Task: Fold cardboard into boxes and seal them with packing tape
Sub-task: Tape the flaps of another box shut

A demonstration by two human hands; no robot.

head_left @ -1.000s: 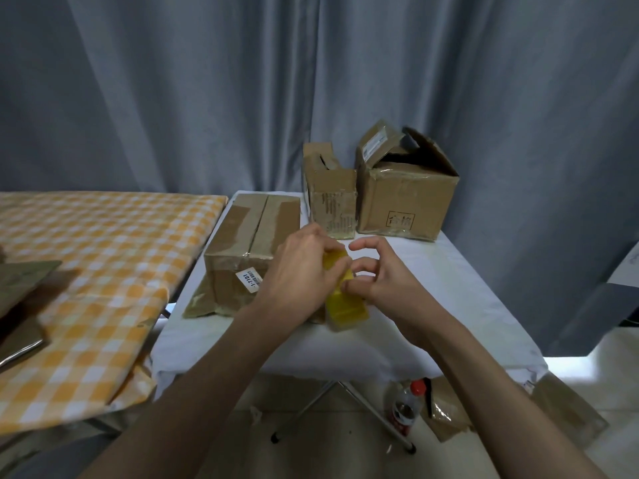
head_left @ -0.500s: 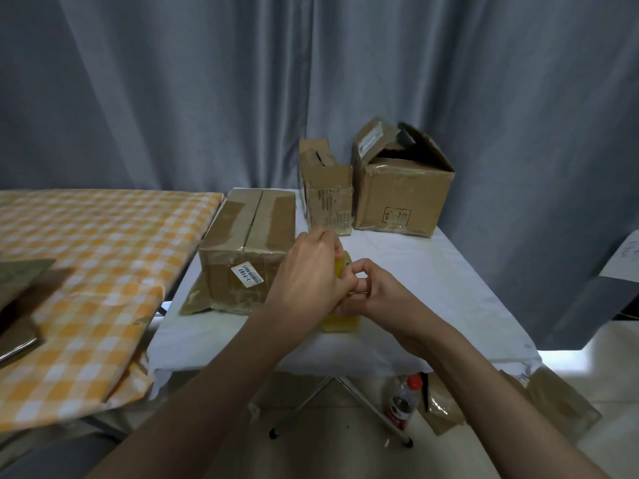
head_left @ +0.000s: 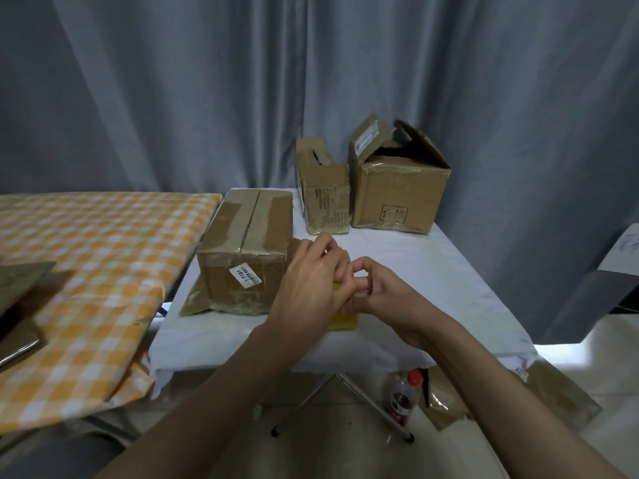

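A yellowish roll of packing tape [head_left: 343, 321] sits between my two hands over the white table [head_left: 432, 271], mostly hidden by them. My left hand [head_left: 311, 281] grips the roll from the left with curled fingers. My right hand [head_left: 377, 292] pinches at the roll's top edge with thumb and forefinger. A closed cardboard box [head_left: 245, 250] with a white barcode label stands just left of my hands, its top seam taped.
Two more cardboard boxes stand at the table's back: a narrow one [head_left: 323, 191] and a larger one [head_left: 397, 188] with raised flaps. An orange checked table [head_left: 96, 250] lies to the left. A bottle [head_left: 403, 397] and flat cardboard [head_left: 449, 399] lie on the floor.
Both hands have sunk lower with the tape roll, closer to the table top. My right fingers have closed from spread to a pinch on the roll.
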